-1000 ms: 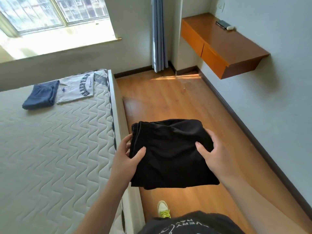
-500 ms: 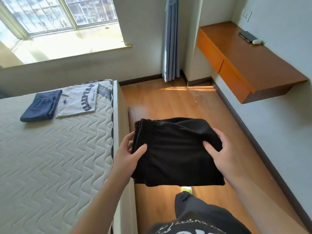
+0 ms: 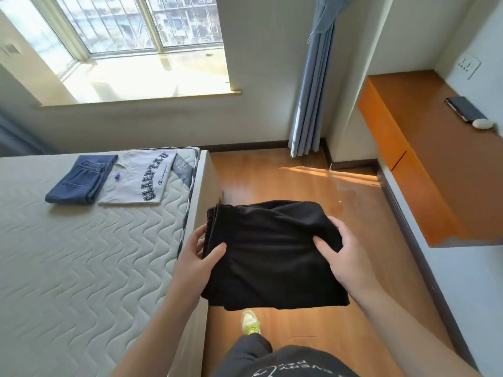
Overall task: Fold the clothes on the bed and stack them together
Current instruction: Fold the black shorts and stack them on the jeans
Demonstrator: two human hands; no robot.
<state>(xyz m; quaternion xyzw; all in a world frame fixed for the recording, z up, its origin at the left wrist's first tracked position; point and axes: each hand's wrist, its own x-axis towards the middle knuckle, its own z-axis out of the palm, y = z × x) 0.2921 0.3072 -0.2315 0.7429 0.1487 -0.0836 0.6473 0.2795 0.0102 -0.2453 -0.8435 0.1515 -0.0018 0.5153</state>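
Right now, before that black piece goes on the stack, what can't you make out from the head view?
- Black garment: its type, hidden by the folds.
- Left hand and right hand: fingers hidden under the cloth.
- Blue garment: whether it overlaps or only touches the white T-shirt.
- Mattress: cut off by the left edge.

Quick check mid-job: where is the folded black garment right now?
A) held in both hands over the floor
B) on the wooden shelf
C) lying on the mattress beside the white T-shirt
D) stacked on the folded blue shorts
A: the left hand and right hand grip the black garment on either side, above the wooden floor beside the mattress.
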